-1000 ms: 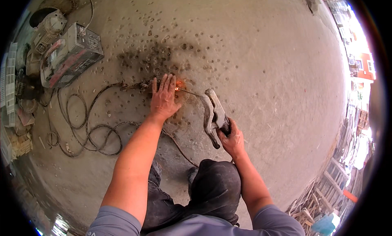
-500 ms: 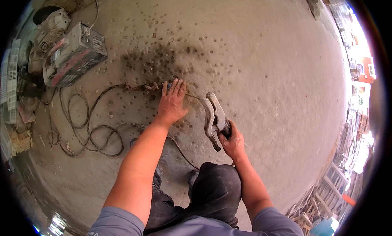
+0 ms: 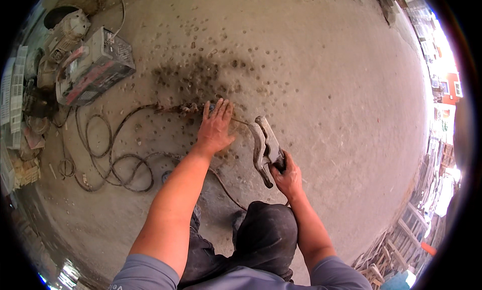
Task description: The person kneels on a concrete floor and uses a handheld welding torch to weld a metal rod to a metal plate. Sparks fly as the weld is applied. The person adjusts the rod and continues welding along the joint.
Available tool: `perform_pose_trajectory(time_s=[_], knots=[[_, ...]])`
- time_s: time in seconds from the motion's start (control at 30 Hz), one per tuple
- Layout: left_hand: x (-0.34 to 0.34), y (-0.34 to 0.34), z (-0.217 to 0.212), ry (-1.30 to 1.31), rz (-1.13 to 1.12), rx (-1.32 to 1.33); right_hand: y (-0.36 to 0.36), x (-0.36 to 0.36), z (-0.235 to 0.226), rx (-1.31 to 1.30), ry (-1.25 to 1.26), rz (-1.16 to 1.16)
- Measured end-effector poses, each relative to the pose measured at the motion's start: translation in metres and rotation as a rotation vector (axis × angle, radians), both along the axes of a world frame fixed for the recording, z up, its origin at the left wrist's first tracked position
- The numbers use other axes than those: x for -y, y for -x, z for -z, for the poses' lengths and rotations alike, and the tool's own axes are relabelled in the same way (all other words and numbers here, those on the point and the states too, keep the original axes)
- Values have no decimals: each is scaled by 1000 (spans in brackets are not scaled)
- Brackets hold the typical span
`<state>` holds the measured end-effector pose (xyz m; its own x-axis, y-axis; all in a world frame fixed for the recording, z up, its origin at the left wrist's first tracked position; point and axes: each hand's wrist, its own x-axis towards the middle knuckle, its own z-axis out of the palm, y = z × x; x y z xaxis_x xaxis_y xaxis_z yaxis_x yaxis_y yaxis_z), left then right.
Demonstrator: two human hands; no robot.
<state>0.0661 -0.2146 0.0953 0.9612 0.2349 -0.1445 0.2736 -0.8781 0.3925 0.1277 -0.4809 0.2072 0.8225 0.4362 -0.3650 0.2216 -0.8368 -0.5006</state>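
Observation:
My right hand (image 3: 287, 178) is wrapped round the handle of a worn, pale welding electrode holder (image 3: 271, 142). A thin welding rod (image 3: 240, 122) sticks out of its far end toward my left hand. My left hand (image 3: 215, 130) is stretched out low over the floor, fingers extended and palm down. Beside its fingertips shows a small bluish piece (image 3: 211, 108), mostly covered by the hand. A rusty, crusted clamp-like piece (image 3: 188, 108) lies just left of it, at the end of a dark cable (image 3: 131, 112). Whether the left palm presses on anything is hidden.
A dusty box-shaped welding machine (image 3: 95, 71) and a motor (image 3: 70, 29) stand at the far left. Cable loops (image 3: 133, 172) lie on the floor left of my arm. Burn marks and spots pit the concrete (image 3: 326, 119). Stacked timber (image 3: 401, 240) lines the right edge.
The view has shifted slightly, so everything sits a little to the right. Both hands keep their pose, and the electrode holder stays in the right one.

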Motion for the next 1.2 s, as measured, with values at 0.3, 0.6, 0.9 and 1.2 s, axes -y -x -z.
perform_pose_trajectory(time_s=[0.3,0.6,0.9,1.2], knots=[[0,2,3,-19,-9,-22,0,1,5,29,-26,1],[-1,4,4,0,-25,29,-1,-3,1,6,-16,21],[-4,0,3,51,-38,46,-1,-3,1,33,-21,5],[-1,4,2,-18,-17,-38,0,-3,-1,54,-69,38]])
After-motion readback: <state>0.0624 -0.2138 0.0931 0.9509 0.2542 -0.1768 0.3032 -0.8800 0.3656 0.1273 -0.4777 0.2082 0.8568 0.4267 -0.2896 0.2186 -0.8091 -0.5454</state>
